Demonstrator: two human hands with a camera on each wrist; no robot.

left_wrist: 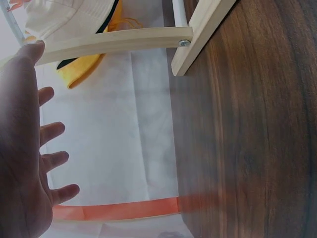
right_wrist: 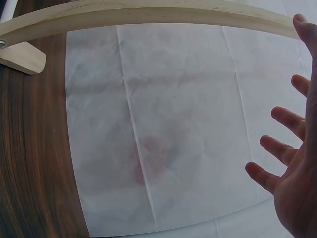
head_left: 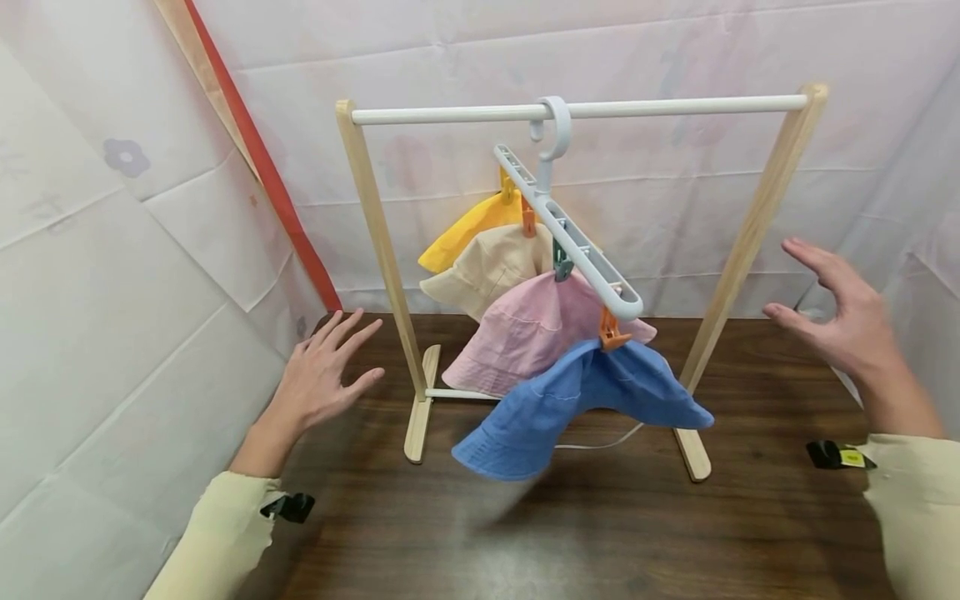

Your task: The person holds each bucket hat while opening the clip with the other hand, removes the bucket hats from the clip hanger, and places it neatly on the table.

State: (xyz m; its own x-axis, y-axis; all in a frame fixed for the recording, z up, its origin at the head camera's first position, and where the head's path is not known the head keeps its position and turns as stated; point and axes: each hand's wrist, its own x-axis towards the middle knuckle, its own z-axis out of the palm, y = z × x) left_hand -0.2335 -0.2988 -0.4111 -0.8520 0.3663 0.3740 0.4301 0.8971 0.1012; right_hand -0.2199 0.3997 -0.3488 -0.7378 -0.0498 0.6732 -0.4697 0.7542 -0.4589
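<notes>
On the white rail [head_left: 690, 107] of a wooden rack hangs a pale grey clip hanger [head_left: 576, 237], pointing toward me. From its clips hang a yellow hat [head_left: 472, 227], a cream bucket hat [head_left: 491, 265], a pink bucket hat [head_left: 517, 333] and, nearest, a blue bucket hat [head_left: 555, 408] in an orange clip [head_left: 611, 329]. My left hand [head_left: 318, 375] is spread beside the rack's left post [head_left: 382, 250], holding nothing. To the right of the right post [head_left: 750, 242], my right hand [head_left: 851, 312] is raised with fingers apart, also holding nothing.
The rack stands on a dark brown wooden table [head_left: 600, 542] by its left foot [head_left: 420, 417] and right foot [head_left: 692, 454]. White patterned sheets [head_left: 112, 292] surround it. A red strip [head_left: 262, 158] runs down the left corner. A white cord [head_left: 600, 444] lies behind the blue hat.
</notes>
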